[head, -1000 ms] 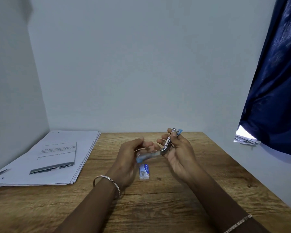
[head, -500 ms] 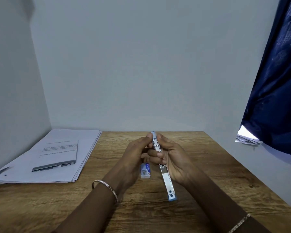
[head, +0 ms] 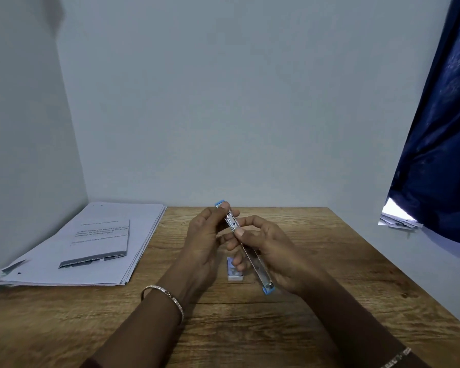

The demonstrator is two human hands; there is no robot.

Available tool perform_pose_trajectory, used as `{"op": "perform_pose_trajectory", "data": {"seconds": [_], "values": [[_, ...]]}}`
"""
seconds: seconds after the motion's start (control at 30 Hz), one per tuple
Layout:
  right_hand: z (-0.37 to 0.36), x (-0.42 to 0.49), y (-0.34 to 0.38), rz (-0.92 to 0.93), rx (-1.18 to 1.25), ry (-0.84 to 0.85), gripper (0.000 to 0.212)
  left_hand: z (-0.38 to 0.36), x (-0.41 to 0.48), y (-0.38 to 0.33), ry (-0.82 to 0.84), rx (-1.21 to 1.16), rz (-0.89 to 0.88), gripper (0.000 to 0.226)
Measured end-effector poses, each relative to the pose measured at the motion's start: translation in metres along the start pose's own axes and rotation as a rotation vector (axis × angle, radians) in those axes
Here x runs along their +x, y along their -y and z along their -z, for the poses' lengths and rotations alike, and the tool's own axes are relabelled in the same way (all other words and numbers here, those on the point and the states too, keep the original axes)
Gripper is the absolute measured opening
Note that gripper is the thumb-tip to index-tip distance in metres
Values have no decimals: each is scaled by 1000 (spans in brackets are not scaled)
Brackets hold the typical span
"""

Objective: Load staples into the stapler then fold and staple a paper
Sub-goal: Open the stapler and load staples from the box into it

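A: Where's your stapler [head: 246,247]?
B: Both your hands have it, above mid-table [head: 329,261]. It's swung open into one long strip, blue caps at both ends, far end up and away from you, near end low toward you.
A: Grip?
B: Your left hand [head: 205,243] is pinched on the far end, thumb and fingertips closed around it. Your right hand [head: 274,251] is closed on the middle, thumb on top, fingers curled under.
A: Staples?
B: Small box [head: 234,272] flat on the table, right under your hands, partly covered by your right fingers. Can't tell if any strip is in the stapler.
A: Paper?
B: Stack [head: 96,243] on the table's left side, well apart from your hands. A folded sheet [head: 101,241] lies on top.
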State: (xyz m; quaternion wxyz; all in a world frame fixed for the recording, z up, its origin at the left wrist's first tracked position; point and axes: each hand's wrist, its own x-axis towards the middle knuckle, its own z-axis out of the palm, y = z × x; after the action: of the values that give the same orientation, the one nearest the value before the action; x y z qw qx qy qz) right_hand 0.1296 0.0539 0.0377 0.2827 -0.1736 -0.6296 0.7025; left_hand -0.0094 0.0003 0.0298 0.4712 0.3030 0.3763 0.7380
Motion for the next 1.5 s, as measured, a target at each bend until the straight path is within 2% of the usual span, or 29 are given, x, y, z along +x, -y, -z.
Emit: {"op": "perform_pose_trajectory", "data": {"seconds": [0.1, 0.17, 0.43, 0.73, 1.0, 1.2, 1.3, 1.43, 1.5], "values": [[-5, -2, -4, 79, -8, 70, 23, -4, -1, 1, 70, -56, 106, 53], [-8, -3, -10, 146, -105, 69, 19, -5, -1, 3, 86, -76, 142, 56], [-13, -1, -21, 502, -800, -106, 20, -11, -5, 3, 109, -195, 159, 78], [-18, -3, -19, 528, -1045, -219, 17, -17, -10, 7, 116, -222, 216, 74], [-19, 1, -15, 476, -1058, -173, 3, -15, -7, 10, 78, -264, 240, 70], [-14, 0, -8, 451, -963, -66, 10, -11, -4, 13, 57, -364, 267, 70], [-12, -2, -7, 487, -942, -55, 11, -7, 0, 10, 22, -485, 266, 58], [-19, -3, -13, 596, -970, -80, 22, -1, 3, 3, 45, -482, 243, 82], [-21, -1, -14, 610, -922, -117, 24, -1, 3, 6, 36, -495, 236, 70]]}}
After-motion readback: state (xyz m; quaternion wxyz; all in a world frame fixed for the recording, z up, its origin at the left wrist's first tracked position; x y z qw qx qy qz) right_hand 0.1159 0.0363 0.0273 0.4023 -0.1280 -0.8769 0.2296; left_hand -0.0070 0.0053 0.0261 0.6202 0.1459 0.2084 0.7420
